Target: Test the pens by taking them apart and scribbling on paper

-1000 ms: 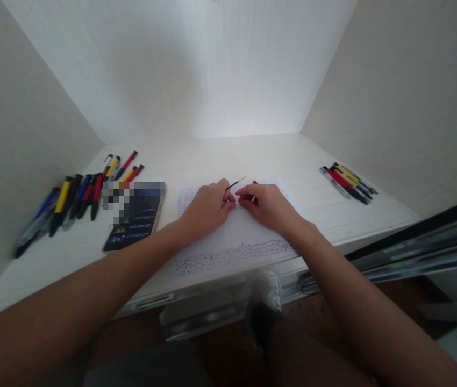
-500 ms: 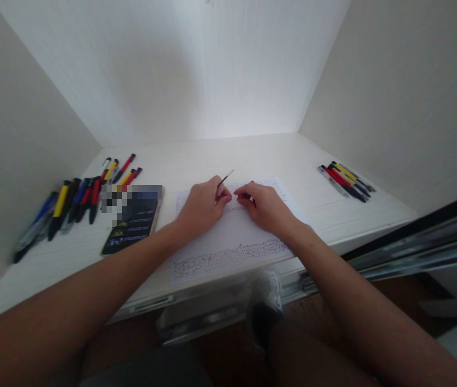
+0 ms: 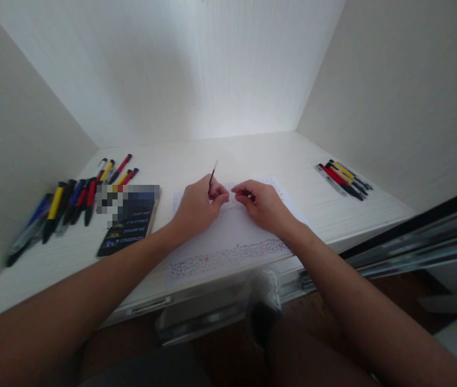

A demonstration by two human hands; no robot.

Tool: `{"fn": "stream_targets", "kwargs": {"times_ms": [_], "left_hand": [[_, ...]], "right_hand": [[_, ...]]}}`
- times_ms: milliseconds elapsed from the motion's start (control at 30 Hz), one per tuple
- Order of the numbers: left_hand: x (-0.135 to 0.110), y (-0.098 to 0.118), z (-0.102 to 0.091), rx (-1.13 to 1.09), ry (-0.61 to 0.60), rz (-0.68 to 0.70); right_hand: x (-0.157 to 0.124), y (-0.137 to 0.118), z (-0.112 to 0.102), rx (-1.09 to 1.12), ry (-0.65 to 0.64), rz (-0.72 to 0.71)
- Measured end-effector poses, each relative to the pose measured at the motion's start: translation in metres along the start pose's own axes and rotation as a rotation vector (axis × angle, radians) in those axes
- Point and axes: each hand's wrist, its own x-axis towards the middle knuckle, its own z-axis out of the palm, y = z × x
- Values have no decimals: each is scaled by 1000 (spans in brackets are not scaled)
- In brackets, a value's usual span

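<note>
My left hand (image 3: 198,207) is closed, with a thin pen refill (image 3: 213,176) held in it. The refill's dark part rises from between the fingers and its pale end points up and away. Close to it on the right, my right hand (image 3: 263,204) has its fingertips curled together in a pinch. Whatever sits in that pinch is too small or hidden to make out. A narrow gap separates the fingertips of both hands. Beneath them lies a white sheet of paper (image 3: 220,236), marked with dense small strokes along its near and far edges.
Several red, yellow, blue and black pens (image 3: 54,209) lie at the left of the white desk (image 3: 252,156). A phone (image 3: 131,228) with a lit screen rests beside them, partly pixelated. At the right is another group of pens (image 3: 343,180). Walls enclose the back and sides.
The refill in my left hand has swung from leaning right to standing more upright. Red that showed behind my right hand is now out of sight. Both hands stay close together.
</note>
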Motion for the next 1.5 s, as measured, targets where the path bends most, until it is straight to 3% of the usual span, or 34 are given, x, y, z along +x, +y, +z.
{"fn": "stream_targets", "kwargs": {"times_ms": [433,600,1100,1500], "left_hand": [[-3,7,0,-75,19,-45],[-2,6,-2,-91,70,-57],[-4,9,-3,-119,26,-61],[2,-3,1,-126,-25,-76]], "right_hand": [[0,-1,-1,84,-39,66],[0,1,-2,153,5,100],[-1,-4,-3,222,-9,118],[1,-1,-8,287,58,132]]}}
